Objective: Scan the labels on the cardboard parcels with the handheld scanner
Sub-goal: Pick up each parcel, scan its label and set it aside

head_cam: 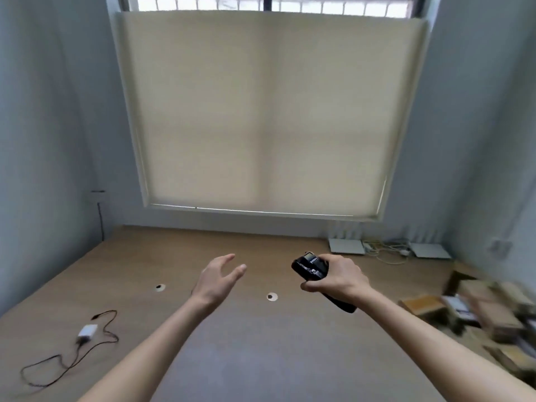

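Above the tabletop [232, 358], right hand [338, 278] clamps its fingers around the handheld scanner [311, 268]; left hand [220, 278] hangs spread, holding nothing. Cardboard parcels [475, 311] lie blurred to the far right, nearer the scanner hand.

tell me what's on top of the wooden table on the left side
On the left of the wooden table lies a small white adapter with a thin black cable looping toward the near edge. Two round cable holes sit farther in. Nothing covers them; blur hides finer detail.
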A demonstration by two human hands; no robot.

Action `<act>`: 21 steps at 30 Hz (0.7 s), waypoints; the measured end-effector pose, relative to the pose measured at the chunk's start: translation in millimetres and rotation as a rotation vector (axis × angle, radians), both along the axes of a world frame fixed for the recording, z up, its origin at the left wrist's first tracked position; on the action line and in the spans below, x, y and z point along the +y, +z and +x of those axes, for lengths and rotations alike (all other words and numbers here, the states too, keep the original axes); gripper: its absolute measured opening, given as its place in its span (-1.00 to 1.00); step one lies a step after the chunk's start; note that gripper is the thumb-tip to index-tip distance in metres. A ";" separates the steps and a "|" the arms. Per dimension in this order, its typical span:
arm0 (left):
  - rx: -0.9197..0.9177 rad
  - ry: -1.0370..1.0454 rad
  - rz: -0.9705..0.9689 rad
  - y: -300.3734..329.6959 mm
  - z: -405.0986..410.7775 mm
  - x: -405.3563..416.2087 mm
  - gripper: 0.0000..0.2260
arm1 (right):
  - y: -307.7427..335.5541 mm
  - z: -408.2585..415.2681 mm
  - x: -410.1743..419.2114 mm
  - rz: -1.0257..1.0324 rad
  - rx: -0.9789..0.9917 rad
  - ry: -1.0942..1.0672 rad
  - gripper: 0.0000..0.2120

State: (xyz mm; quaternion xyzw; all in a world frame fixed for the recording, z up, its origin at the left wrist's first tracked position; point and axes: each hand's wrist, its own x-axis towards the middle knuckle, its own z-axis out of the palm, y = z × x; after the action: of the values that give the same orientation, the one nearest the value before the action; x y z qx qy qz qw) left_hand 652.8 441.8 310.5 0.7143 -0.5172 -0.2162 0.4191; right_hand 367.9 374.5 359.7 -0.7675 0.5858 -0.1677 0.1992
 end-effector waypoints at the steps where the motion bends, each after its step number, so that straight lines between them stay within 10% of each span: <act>1: -0.007 -0.037 -0.007 2.3 -30.6 -14.8 -0.50 | 3.1 -30.7 -5.1 -0.006 0.009 -0.037 -0.48; 21: -0.066 -0.501 0.061 -25.7 -455.5 -211.8 -0.43 | -24.1 -461.2 -64.0 0.032 0.006 -0.566 -0.27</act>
State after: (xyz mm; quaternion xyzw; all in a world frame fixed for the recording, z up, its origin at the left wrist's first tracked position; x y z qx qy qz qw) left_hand 197.3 230.0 284.8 0.5827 -0.6848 -0.3052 0.3137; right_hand -93.3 310.5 335.7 -0.5705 0.7801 -0.2051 0.1547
